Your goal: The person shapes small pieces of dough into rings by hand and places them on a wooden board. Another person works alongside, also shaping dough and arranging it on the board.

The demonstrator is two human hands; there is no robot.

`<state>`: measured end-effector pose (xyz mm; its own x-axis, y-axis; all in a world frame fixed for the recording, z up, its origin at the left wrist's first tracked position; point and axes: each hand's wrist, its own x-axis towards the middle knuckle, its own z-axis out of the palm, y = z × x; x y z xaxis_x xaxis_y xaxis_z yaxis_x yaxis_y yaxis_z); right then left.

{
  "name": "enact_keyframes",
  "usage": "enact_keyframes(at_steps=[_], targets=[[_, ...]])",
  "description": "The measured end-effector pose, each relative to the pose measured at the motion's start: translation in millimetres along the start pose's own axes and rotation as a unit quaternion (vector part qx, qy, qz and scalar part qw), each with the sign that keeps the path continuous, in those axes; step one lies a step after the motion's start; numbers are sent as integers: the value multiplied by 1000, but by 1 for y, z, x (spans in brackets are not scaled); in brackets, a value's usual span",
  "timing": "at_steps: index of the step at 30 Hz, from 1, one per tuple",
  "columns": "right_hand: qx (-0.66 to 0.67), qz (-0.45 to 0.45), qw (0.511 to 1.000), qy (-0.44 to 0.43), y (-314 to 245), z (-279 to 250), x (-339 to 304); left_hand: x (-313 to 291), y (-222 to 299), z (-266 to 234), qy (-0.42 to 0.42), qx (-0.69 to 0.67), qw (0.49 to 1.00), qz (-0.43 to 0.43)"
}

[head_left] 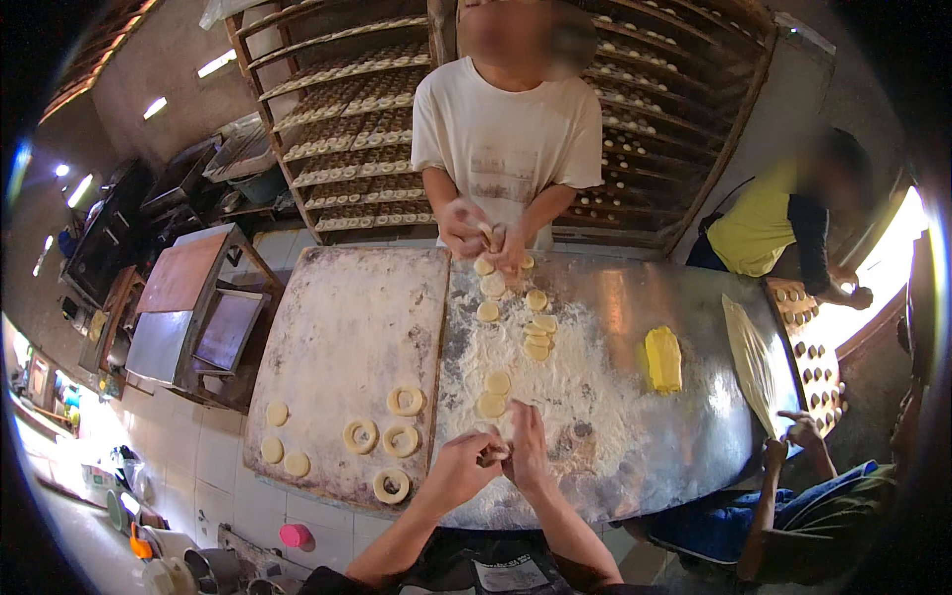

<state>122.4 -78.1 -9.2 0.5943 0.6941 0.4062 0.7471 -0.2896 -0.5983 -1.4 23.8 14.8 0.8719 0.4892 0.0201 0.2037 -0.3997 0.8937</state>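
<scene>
At the near edge of the floured metal surface (615, 297), L hand (459, 470) is curled nearly closed, apparently pinching a small pale piece (498, 456), prob. dough, btwn both hands. R hand (528, 456) has fingers fairly straight, tips up; can't tell if it grips too. Two dough discs (497, 383) overlap just beyond, w/ flour around; they might stick if left touching, esp. where flour's thin. R fingertips are v. close to the nearer disc, so a careless move could dent it. On the board (337, 327) at left, the nearest dough ring (391, 486) sits by the near edge; L forearm could knock it off.
</scene>
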Motion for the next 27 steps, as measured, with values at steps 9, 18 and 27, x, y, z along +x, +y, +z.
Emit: enact_keyframes(at_steps=[9,18,27], targets=[[729,186,620,-223,32,-13,-10,-5,17,22,82,-319,943,-35],[563,277,751,-205,-27,-7,-5,-21,12,22,204,-277,938,-31],[725,94,662,-164,-39,39,4,-24,-15,-17,273,-41,961,17]])
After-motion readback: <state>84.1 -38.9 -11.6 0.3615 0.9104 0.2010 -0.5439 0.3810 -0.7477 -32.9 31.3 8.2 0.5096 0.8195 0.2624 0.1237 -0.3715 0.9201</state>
